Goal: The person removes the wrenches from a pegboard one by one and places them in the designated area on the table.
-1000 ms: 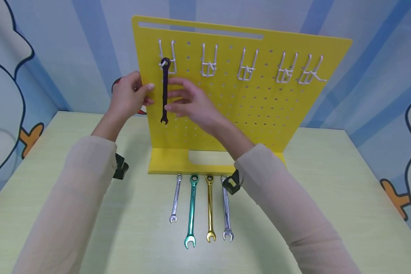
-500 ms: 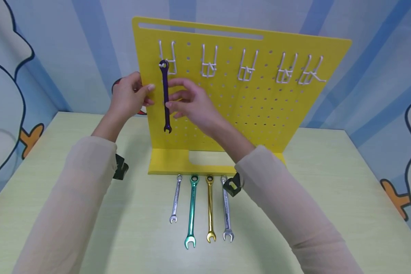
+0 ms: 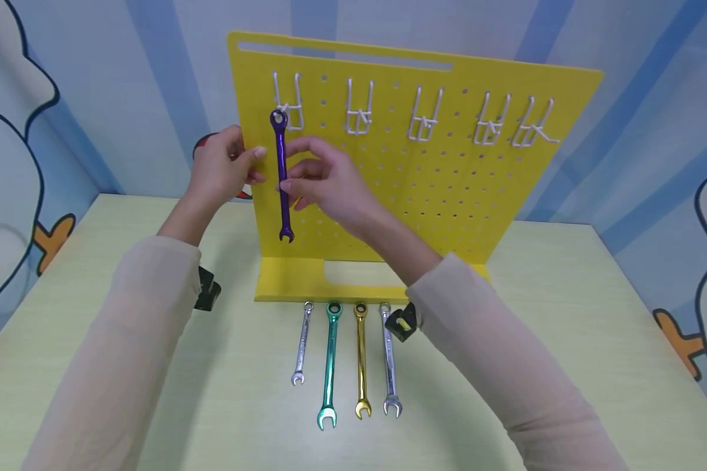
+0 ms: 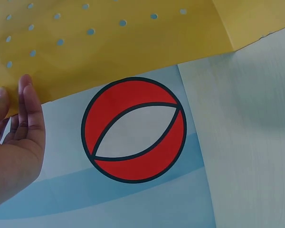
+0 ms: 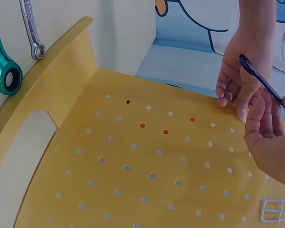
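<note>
In the head view, my right hand [image 3: 336, 183] pinches a purple combination wrench [image 3: 282, 176] between thumb and fingers at its lower shank. The wrench hangs nearly upright, its ring end overlapping the tip of the leftmost white hook [image 3: 294, 108], its open jaw pointing down. My left hand [image 3: 220, 163] grips the left edge of the yellow pegboard [image 3: 424, 196], thumb on the front and fingers partly hidden behind. The right wrist view shows the open-end part of the wrench [image 5: 259, 76] sticking out past my right fingers, with my left hand [image 5: 247, 66] beyond it at the board edge.
Several more white hooks, such as a wire hook [image 3: 359, 118], line the upper board. Before its base lie a small silver wrench [image 3: 302, 343], a green wrench [image 3: 330, 366], a gold wrench [image 3: 362, 360] and a larger silver wrench [image 3: 390, 360] on the pale table [image 3: 241, 392].
The purple wrench has come lower and nearer the camera in my right hand, its ring end moving outward along the hook toward the tip. My left hand stays on the board edge.
</note>
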### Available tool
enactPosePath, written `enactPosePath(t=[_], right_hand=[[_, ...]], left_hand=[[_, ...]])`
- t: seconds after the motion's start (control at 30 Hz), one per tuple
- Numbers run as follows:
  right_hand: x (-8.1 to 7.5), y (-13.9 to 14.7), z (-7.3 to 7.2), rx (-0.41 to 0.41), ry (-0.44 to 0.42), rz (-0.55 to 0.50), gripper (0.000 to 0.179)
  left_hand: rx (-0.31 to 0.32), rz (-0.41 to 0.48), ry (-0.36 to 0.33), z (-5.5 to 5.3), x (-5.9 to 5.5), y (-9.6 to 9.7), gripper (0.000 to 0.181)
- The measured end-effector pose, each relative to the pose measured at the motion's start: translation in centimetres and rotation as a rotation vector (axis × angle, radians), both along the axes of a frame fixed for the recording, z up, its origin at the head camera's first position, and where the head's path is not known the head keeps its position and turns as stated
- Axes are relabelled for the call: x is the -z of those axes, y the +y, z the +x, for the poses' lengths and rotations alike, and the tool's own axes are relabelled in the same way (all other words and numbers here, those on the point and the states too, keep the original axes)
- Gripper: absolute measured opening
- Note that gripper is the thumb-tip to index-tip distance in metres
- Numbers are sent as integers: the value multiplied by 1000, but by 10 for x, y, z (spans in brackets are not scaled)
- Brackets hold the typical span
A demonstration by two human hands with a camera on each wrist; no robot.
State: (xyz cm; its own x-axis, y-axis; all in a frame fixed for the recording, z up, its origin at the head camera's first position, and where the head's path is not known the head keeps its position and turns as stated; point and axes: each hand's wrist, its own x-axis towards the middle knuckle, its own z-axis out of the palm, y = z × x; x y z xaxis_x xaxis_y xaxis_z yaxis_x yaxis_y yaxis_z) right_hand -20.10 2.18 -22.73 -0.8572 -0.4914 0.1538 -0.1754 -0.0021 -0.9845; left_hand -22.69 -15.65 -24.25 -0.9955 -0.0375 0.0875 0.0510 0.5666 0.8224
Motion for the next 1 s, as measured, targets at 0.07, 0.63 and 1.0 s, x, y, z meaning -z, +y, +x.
enactPosePath(t=[0.07, 0.63, 1.0], right_hand=[[-1, 0, 0, 4, -12, 3, 28], [-5, 3, 5, 1, 26, 18, 27], [-4, 10, 5, -18, 15, 35, 27]], left_hand=[[-2, 1, -2, 0, 0, 0, 39], [2, -6, 25, 1, 1, 0, 36], [7, 11, 11, 0, 0, 0, 35]])
